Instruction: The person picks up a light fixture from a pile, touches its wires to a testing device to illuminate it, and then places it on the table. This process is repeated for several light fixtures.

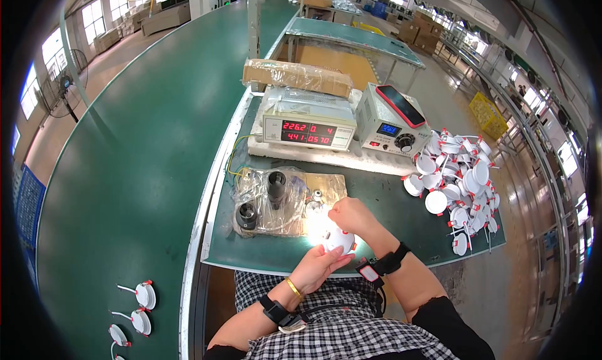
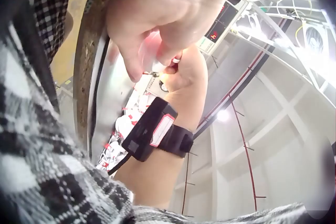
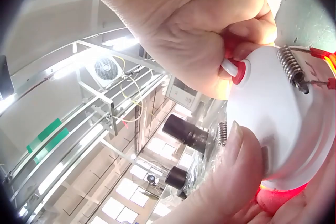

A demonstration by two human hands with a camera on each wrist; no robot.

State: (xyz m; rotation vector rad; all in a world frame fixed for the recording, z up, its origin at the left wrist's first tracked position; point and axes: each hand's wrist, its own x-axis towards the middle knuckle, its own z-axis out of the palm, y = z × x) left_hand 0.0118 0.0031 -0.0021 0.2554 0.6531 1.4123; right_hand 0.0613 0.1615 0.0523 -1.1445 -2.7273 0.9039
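A white round LED downlight (image 1: pixel 339 241) glows brightly over the near edge of the green bench. My left hand (image 1: pixel 313 270) holds its body, thumb on the white back and fingers around the rim. In the right wrist view, metal springs (image 3: pixel 292 66) with red sleeves stick out from the housing (image 3: pixel 257 108). My right hand (image 1: pixel 355 217) pinches the white cord (image 3: pixel 229 67) beside the red grommet (image 3: pixel 239 72); the curled fingers hide the cord's far end. A board wrapped in plastic (image 1: pixel 291 219) with two black cylinders lies just beyond.
A power meter (image 1: pixel 307 133) with red digits and a grey supply box (image 1: pixel 387 129) carrying a phone (image 1: pixel 401 105) stand at the back. Many downlights (image 1: pixel 461 191) are heaped on the right. Several more (image 1: pixel 142 321) lie on the long green table (image 1: pixel 144 172) at left.
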